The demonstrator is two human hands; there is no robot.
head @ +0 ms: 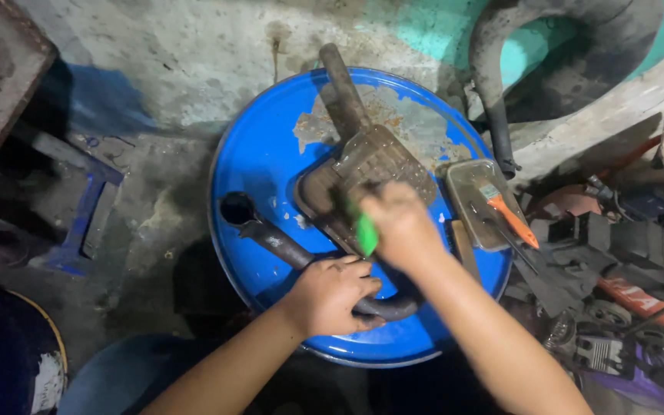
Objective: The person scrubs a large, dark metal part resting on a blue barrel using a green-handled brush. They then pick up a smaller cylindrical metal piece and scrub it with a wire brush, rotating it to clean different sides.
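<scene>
On the round blue metal drum (263,154), the left hand (332,296) is closed around a rusty bent metal pipe (293,250), and the right hand (397,223) grips a green-handled tool (365,234) against its rusty box-shaped part (374,165). This looks like a cleaning step; a steady hold seems needed next. A clear plastic tray (470,180) with an orange-handled brush (510,215) sits at the drum's right edge.

That drum lid (263,161) is bright blue with a patchy grey-tan spot where paint's flaked off. The tool handle (366,233) is neon green, the brush (510,215) handle orange, and the pipe (293,250) rusty brown-grey.
</scene>
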